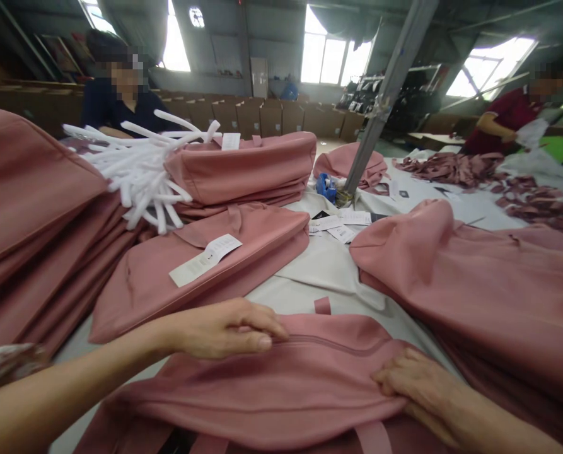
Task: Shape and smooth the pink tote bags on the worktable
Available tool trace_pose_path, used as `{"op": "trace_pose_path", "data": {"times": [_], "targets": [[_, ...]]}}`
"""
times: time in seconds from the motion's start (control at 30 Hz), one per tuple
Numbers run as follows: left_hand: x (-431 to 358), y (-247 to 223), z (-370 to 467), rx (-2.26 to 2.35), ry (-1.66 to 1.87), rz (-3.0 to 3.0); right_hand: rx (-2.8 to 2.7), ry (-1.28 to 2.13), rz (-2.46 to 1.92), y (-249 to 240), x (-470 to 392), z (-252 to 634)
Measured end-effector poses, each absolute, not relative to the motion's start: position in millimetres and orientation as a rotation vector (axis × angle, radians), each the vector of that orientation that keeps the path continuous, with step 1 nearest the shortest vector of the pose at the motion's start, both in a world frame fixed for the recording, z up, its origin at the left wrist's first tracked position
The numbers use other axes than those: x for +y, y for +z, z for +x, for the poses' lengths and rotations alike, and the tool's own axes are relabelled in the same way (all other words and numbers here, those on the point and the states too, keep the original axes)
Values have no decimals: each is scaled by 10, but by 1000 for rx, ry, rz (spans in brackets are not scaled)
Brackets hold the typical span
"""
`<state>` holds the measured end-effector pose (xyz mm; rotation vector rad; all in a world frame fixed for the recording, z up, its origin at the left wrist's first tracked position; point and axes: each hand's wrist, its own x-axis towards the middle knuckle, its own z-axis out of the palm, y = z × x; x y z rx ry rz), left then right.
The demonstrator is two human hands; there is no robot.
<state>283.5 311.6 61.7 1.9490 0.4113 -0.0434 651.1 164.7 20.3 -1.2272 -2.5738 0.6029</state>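
Note:
A pink bag [304, 381] with a long zipper [338, 344] across its top lies before me. My left hand [236, 329] is over its far left side, fingers stretched out and holding nothing; whether the fingertips touch the fabric is hard to tell. At the bag's right end my right hand [416, 378] has its fingers curled on the fabric, pinching it. A short pink loop [323, 306] stands up at the far edge. Just beyond my left hand lies another pink bag [262, 243], with a white paper tag [205, 260] on top.
Pink bags are piled at the left [30, 189] and right [475, 277]. White foam-like strips [139, 167] lie on the left pile. Loose labels [340, 222] rest by a slanted metal post [389, 88]. One person [120, 94] is across the table, another [503, 120] far right.

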Motion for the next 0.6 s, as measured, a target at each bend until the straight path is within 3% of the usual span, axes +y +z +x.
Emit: {"op": "trace_pose_path", "data": {"times": [0.17,0.37,0.47,0.6], "targets": [[2865,-16,3318,188,-449,1776,-2595,622,-1210,145,1470,6626],[2884,-750,3546,395,-595,1443,-2570,851,-1588,300,1826,6564],[3082,-811,3547,445,-610,1195,-2503,1192,-1728,127,2144,6573],[3345,-573,3057,590,-478,1444,-1973,1443,-2008,-466,2240,6818]]}}
